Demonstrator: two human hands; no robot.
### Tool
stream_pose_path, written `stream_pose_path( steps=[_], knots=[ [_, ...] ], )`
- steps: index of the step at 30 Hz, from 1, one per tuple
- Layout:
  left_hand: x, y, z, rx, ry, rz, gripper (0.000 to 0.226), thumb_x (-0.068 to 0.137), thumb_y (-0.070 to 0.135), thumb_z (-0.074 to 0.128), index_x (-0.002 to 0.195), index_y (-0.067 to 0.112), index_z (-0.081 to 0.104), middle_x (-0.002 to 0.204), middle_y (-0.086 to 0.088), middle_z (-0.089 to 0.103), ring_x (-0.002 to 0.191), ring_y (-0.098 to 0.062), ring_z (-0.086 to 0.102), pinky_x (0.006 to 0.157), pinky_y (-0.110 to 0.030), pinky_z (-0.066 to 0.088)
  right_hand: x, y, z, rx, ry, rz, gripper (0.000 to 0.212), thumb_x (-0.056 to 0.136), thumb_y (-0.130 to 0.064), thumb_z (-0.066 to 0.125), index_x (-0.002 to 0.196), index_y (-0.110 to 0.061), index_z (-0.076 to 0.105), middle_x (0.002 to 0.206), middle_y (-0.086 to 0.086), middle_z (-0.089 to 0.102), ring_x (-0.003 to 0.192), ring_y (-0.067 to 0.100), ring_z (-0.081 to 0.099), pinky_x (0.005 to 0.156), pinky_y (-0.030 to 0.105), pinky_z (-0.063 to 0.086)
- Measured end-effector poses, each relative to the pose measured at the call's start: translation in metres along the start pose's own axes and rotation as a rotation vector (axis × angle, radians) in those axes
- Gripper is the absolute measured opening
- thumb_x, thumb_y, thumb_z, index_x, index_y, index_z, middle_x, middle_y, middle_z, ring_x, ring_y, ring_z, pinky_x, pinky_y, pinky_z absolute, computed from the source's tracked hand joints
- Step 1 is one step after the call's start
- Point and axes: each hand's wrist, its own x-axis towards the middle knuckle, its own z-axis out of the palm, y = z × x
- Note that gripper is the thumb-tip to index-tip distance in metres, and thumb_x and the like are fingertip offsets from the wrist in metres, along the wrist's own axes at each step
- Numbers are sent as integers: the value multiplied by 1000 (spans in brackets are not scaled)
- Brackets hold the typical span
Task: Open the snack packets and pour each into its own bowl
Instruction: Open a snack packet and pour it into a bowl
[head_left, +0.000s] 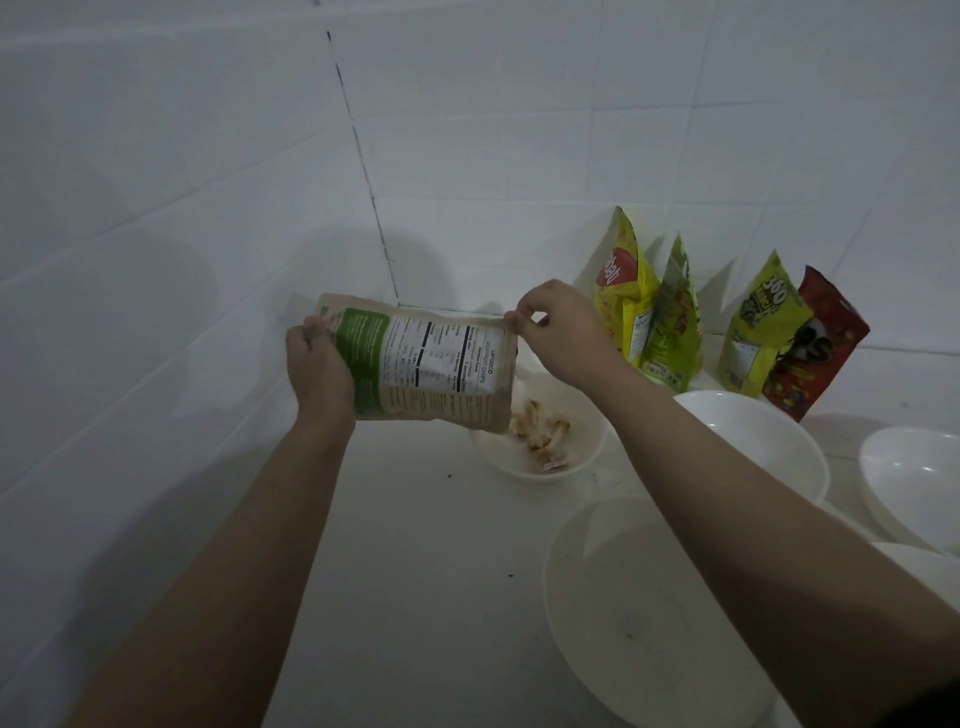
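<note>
- Beige-green packet (423, 364) is held on its side over the far small bowl (540, 447), open mouth at lower right and pointing down, so the contents drop by gravity.
- Left hand (317, 369) grips the packet's sealed end, fingers curled round the edge. That end sits higher than the mouth, which sets the pour angle.
- Right hand (558, 332) pinches the packet's upper right corner between thumb and fingertips, other fingers loosely curled. Judging by position, it steadies the mouth and keeps it aimed at the bowl.
- Pale chips (540, 436) are already lying in the small bowl, right under the mouth, so the pour is underway (can't tell how much is left inside).
- Four more packets stand against the tiled wall at right: two yellow-green (623, 291), (675, 317), another yellow-green (758, 332) and a red one (815, 348). They're parked out of the pour zone.
- Large near bowl (623, 613), a middle bowl (769, 441) and a right bowl (914, 478) sit along the counter (405, 571), likely one per remaining packet.
- Progress estimate: first of five packets, early in the task.
</note>
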Motion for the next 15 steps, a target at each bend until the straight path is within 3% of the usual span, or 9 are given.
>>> stream_pose_path(
  steps=[9,15],
  knots=[
    [0,-4,-4,11,17,4,30,105,37,28,101,12,44,86,1,52,79,-11,56,71,-30,49,-1,-4,3,-29,-23,-9,18,96,-32,59,83,-20,64,104,-1,55,93,19,57,84,35,46],
    [4,-7,-6,-27,17,-44,30,105,37,29,100,14,46,91,-1,55,87,-18,60,83,-39,53,2,-9,3,3,44,-2,24,98,-32,55,91,-13,68,97,-3,53,85,14,50,72,24,28]
  ],
)
